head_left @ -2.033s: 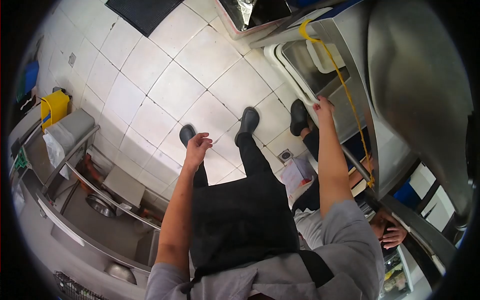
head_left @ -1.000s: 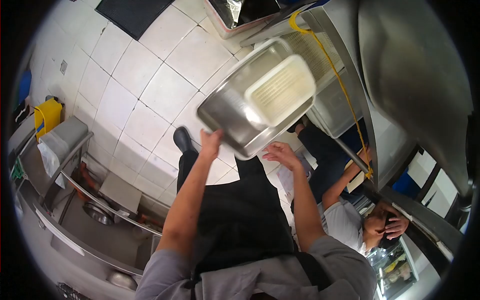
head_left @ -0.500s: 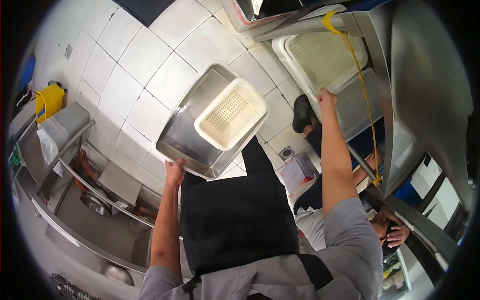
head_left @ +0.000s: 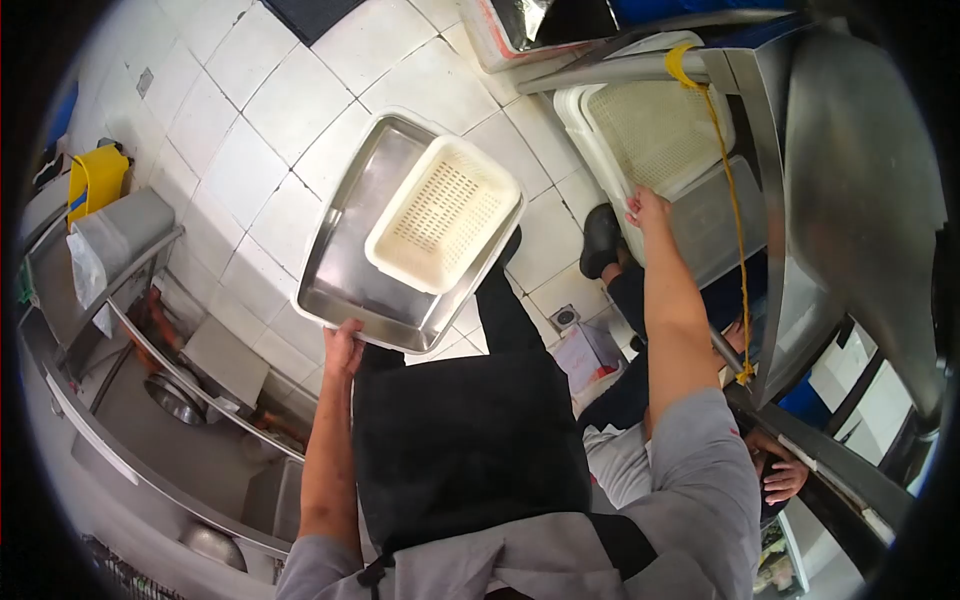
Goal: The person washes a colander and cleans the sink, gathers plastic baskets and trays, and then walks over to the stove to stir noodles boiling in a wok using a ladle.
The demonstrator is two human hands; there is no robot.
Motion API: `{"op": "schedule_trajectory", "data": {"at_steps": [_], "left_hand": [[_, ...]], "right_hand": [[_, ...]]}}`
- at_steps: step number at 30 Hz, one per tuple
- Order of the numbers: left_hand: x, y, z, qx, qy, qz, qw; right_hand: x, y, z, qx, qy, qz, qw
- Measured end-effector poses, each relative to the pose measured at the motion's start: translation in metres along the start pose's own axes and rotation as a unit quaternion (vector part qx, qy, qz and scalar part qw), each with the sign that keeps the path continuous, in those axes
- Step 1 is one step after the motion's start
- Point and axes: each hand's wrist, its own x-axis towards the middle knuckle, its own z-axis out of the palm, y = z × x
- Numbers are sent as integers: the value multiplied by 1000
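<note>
My left hand [head_left: 343,347] is closed on the near rim of a large metal tray [head_left: 350,250], held out over the floor. Inside the tray lies a smaller cream perforated basket [head_left: 445,215]. Off to the right, my right hand [head_left: 648,206] has its fingers closed round the near edge of a white perforated basket [head_left: 655,135], which sits under the metal counter. Beside that basket is a translucent container [head_left: 715,225].
A co-worker [head_left: 620,460] is close on my right, beside the counter [head_left: 770,150]. A yellow cord [head_left: 735,210] hangs from its frame. On the left stand metal shelving [head_left: 200,395] and a yellow container [head_left: 98,183]. A box [head_left: 585,357] is on the floor.
The tray with the small basket has come out from the counter area to the left, in my left hand. My right hand let go of the tray and took hold of the white basket's edge.
</note>
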Motion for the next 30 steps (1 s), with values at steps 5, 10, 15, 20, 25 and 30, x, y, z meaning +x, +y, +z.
{"op": "schedule_trajectory", "data": {"at_steps": [5, 10, 15, 20, 25, 30], "left_hand": [[-13, 8, 3, 4, -12, 5, 1000], [-32, 16, -12, 15, -12, -2, 1000], [-68, 36, -25, -4, -9, -19, 1000], [-61, 58, -56, -10, -14, 21, 1000], [-60, 76, -75, -9, 18, 16, 1000], [-65, 81, -101, -36, 35, 18, 999]], "right_hand": [[22, 7, -2, -52, 95, -52, 993], [-39, -2, -49, 86, -89, -92, 988], [-39, -23, -91, -35, 76, -174, 981], [-112, -65, -86, -228, 145, -217, 938], [-80, -47, -101, -128, 59, -208, 968], [-133, -29, -123, 76, -123, -215, 966]]}}
